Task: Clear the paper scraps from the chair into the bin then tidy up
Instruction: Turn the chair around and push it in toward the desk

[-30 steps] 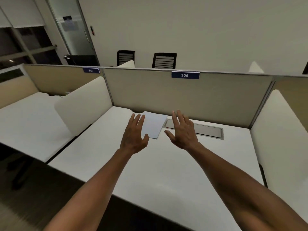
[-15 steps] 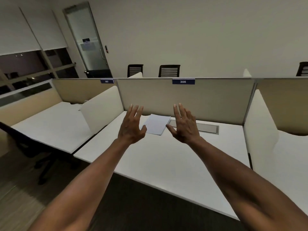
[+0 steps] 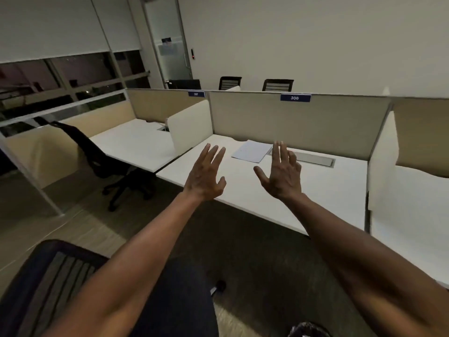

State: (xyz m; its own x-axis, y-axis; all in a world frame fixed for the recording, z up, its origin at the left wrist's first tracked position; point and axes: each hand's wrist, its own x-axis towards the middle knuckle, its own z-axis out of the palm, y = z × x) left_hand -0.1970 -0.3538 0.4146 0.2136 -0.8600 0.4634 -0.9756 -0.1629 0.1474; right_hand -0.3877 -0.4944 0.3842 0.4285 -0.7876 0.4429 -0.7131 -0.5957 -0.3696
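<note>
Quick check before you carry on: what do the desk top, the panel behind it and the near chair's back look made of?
Desk top: smooth white laminate by the look, matte with a soft sheen and a thin, sharp edge.
Back panel: seems fabric-covered, flat beige with no shine, in a grey metal-looking frame.
Near chair back: dark frame with a ribbed, mesh-like infill; too dim to say whether mesh or plastic slats.

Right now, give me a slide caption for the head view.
Both open hands, left hand and right hand, raised before desk 306, paper sheet at its back.
</note>
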